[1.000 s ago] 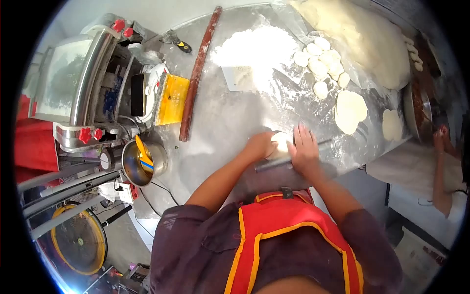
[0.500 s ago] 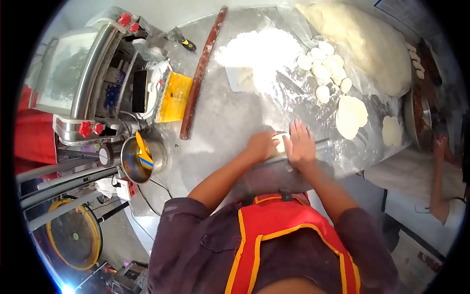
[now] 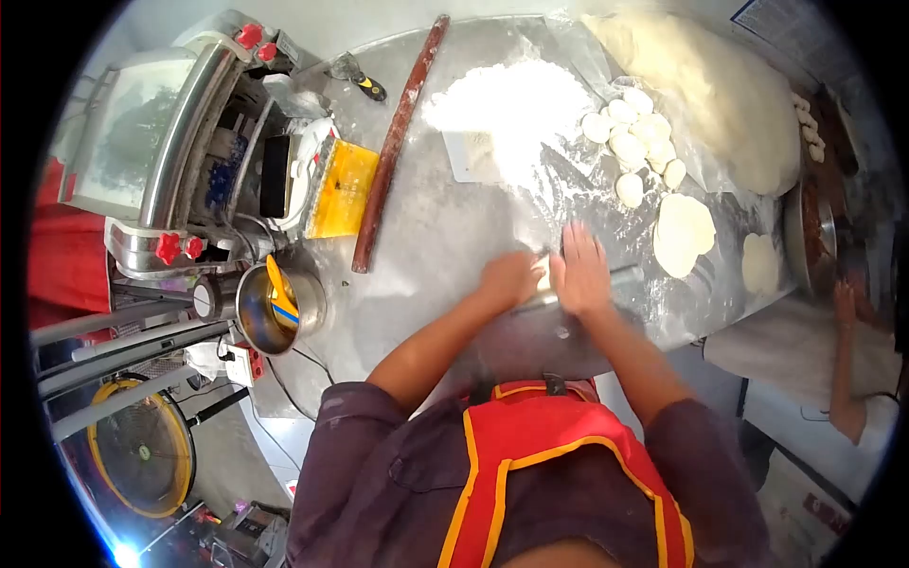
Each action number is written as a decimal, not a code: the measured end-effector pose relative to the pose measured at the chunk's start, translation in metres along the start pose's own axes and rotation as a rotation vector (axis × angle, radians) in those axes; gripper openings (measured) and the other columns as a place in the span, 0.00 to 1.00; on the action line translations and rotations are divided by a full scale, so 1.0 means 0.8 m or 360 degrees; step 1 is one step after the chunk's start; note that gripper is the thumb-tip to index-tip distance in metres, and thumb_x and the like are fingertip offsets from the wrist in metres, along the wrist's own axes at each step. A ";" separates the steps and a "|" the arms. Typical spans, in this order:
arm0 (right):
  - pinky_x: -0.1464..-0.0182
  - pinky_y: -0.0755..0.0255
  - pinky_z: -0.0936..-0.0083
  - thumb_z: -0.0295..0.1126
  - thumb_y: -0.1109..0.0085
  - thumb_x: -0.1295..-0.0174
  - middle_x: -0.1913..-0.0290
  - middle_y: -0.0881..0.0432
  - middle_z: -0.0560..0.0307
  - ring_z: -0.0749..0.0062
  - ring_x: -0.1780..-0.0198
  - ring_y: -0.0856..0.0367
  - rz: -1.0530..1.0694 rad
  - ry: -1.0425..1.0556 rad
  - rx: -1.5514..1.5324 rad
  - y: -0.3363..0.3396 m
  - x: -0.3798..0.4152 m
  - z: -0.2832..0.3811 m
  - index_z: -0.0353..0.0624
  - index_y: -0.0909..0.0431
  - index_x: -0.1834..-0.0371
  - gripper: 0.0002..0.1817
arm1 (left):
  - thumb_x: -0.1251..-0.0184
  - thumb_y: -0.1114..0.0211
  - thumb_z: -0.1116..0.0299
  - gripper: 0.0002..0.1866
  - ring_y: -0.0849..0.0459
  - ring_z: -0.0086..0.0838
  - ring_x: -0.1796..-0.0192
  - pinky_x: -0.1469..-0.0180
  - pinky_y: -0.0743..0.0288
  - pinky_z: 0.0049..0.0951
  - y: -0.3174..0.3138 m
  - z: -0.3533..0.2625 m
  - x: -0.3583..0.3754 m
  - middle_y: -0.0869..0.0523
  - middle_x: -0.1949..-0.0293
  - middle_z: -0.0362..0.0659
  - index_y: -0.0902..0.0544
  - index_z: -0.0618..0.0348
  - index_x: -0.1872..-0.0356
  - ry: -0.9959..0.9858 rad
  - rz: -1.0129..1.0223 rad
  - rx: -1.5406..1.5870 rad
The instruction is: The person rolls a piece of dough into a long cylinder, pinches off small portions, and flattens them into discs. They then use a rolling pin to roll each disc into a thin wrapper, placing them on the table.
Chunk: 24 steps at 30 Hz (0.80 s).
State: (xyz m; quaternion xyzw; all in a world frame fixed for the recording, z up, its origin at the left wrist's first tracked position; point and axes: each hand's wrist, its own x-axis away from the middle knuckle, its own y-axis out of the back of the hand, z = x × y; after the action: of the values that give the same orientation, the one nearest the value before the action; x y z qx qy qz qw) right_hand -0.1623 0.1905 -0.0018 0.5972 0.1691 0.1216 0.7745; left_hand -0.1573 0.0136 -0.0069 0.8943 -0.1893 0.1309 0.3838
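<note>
My left hand (image 3: 508, 278) and my right hand (image 3: 579, 271) both press flat on a metal rolling pin (image 3: 625, 277) lying across the floured steel table (image 3: 426, 227). A small pale piece of dough (image 3: 543, 275) shows between the two hands, under the pin. Both palms rest on the pin with fingers stretched forward. Several small dough balls (image 3: 630, 128) lie beyond my right hand, and flat rolled discs (image 3: 684, 232) sit to its right.
A flour heap (image 3: 507, 99) and a large dough mass (image 3: 701, 85) lie at the back. A long wooden rolling pin (image 3: 398, 133), a yellow scraper (image 3: 336, 189), a metal pot (image 3: 275, 308) and a machine (image 3: 180, 151) stand left. Another person's arm (image 3: 847, 350) is at the right edge.
Both hands have slid a little forward on the metal pin, rolling it over the dough. The camera has shifted slightly.
</note>
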 end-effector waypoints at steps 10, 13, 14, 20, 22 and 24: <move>0.26 0.47 0.50 0.45 0.46 0.35 0.29 0.34 0.35 0.46 0.28 0.36 0.0281 0.0093 -0.0086 0.023 0.097 -0.008 0.32 0.36 0.31 0.35 | 0.33 0.43 0.55 0.17 0.16 0.51 0.53 0.50 0.23 0.46 -0.013 0.042 0.022 0.13 0.56 0.50 0.16 0.53 0.52 0.0102 -0.0346 0.0250; 0.28 0.45 0.49 0.46 0.46 0.33 0.31 0.31 0.37 0.46 0.29 0.34 0.0010 0.0083 -0.0045 0.002 0.041 -0.002 0.32 0.33 0.33 0.32 | 0.33 0.43 0.55 0.16 0.16 0.50 0.53 0.50 0.23 0.46 -0.006 0.023 0.021 0.13 0.55 0.49 0.15 0.53 0.54 -0.0085 0.0001 0.0014; 0.28 0.45 0.49 0.46 0.48 0.32 0.31 0.31 0.38 0.47 0.29 0.35 -0.0040 0.0041 -0.0026 -0.007 0.005 -0.003 0.32 0.33 0.33 0.32 | 0.34 0.42 0.54 0.16 0.15 0.49 0.53 0.51 0.23 0.46 0.004 0.006 0.009 0.13 0.55 0.49 0.15 0.52 0.55 -0.0006 -0.0023 -0.0028; 0.27 0.45 0.50 0.46 0.49 0.31 0.30 0.32 0.40 0.50 0.28 0.36 0.0029 0.0080 -0.0016 0.004 -0.004 0.002 0.35 0.33 0.31 0.31 | 0.35 0.41 0.51 0.17 0.15 0.49 0.55 0.53 0.23 0.47 0.020 -0.009 -0.005 0.12 0.59 0.50 0.14 0.51 0.57 -0.0086 -0.0007 -0.0161; 0.29 0.42 0.49 0.41 0.43 0.36 0.29 0.33 0.37 0.48 0.29 0.34 0.0281 0.0100 -0.0119 0.019 0.078 -0.004 0.35 0.33 0.32 0.32 | 0.34 0.40 0.53 0.16 0.15 0.50 0.56 0.54 0.23 0.47 0.013 0.018 0.009 0.12 0.61 0.51 0.15 0.54 0.57 0.0091 -0.0192 0.0031; 0.28 0.42 0.50 0.42 0.42 0.38 0.30 0.32 0.37 0.49 0.29 0.33 0.0324 0.0089 -0.0128 0.033 0.091 -0.006 0.34 0.32 0.32 0.33 | 0.34 0.40 0.54 0.17 0.15 0.51 0.57 0.54 0.23 0.47 0.004 0.037 0.021 0.12 0.62 0.51 0.16 0.56 0.58 0.0226 -0.0280 0.0226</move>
State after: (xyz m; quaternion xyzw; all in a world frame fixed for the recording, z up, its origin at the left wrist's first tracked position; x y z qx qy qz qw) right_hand -0.0975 0.2303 0.0143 0.5762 0.1242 0.2230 0.7765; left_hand -0.1413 -0.0141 -0.0189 0.9208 -0.0727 0.1726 0.3420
